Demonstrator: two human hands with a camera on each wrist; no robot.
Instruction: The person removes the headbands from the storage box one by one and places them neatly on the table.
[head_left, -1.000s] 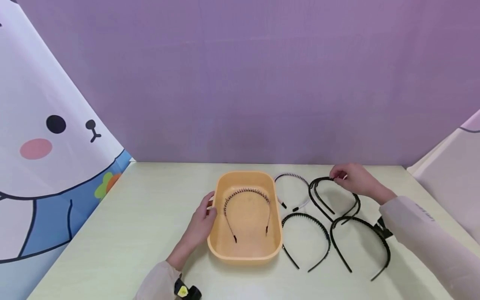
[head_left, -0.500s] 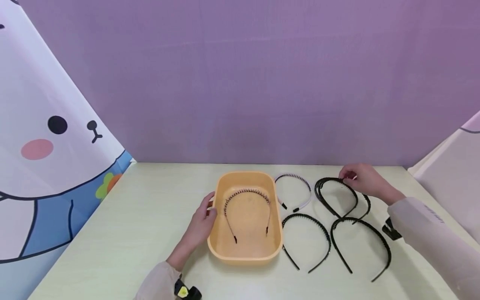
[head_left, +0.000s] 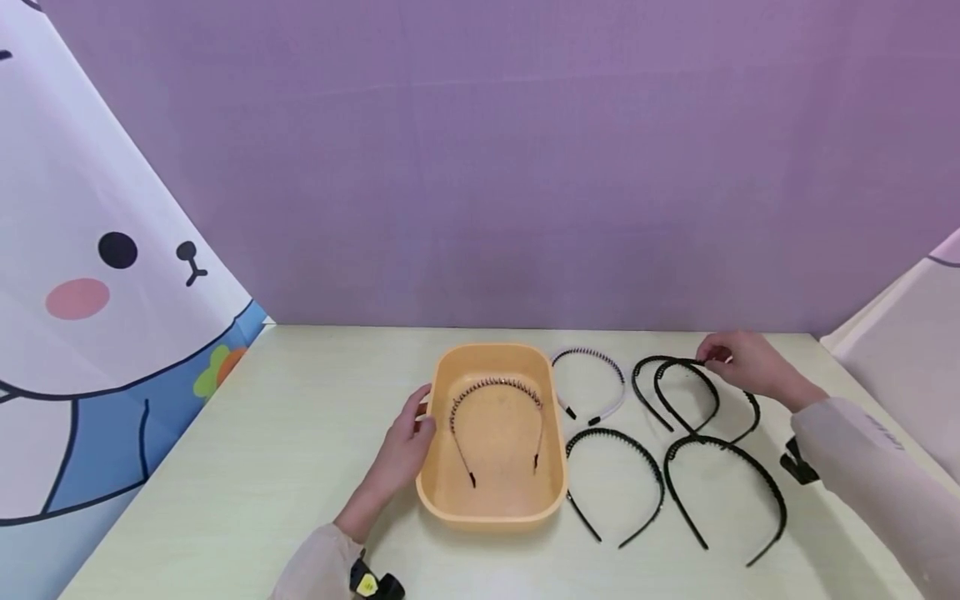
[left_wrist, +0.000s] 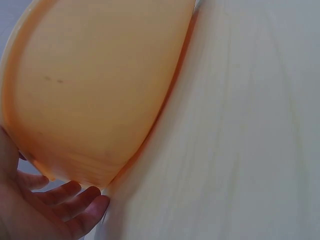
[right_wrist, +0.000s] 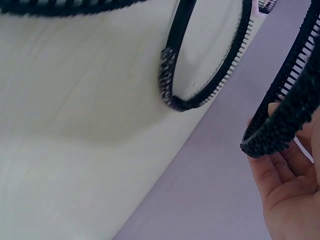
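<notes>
My right hand [head_left: 746,362] pinches the top of a black toothed headband [right_wrist: 287,127], its outer side rough and textured, at the back right of the table. The held headband's loop overlaps another black headband [head_left: 637,375] in the head view. My left hand [head_left: 405,446] holds the left side of an orange plastic basin [head_left: 491,518], its fingers against the outer wall. Inside the basin lies a thin headband [head_left: 495,381] with dark tips, its arch toward the back.
Right of the basin lies a pale purple headband [head_left: 621,385] with black tips. Two more black headbands, one nearer the basin [head_left: 654,458] and one farther right [head_left: 780,496], lie in front. A purple backdrop [head_left: 487,167] rises behind the pale table [head_left: 300,417].
My right hand has moved right with the pinched headband, shifting its loop across the other black one. My left hand and the basin have stayed in place.
</notes>
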